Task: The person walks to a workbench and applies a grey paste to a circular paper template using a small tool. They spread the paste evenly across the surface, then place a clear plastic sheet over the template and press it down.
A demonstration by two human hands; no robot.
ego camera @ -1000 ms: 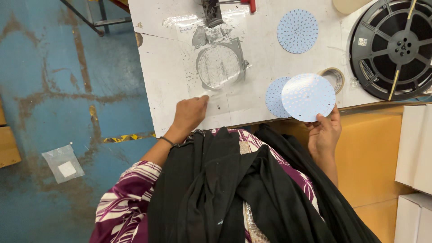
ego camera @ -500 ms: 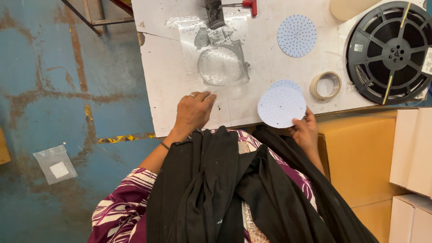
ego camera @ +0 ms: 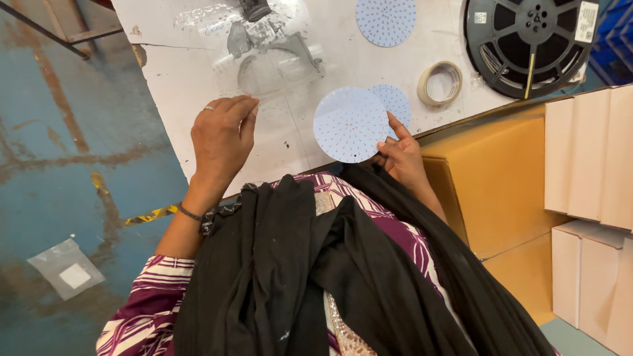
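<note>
While the right hand [ego camera: 402,158] pinches 1 pale blue dotted disc [ego camera: 350,124] by its 4 o'clock edge, flat above the white table [ego camera: 184,86], the left hand [ego camera: 221,138] rests loosely curled and empty at the disc's 9 o'clock, farther off.

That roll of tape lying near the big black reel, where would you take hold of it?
The tape roll lies flat on the white table with its hole facing up. Probably best from above: one finger inside the hole, thumb on the outer wall, pinching the ring. The near side looks freest, since the black reel sits close on its far right.
</note>
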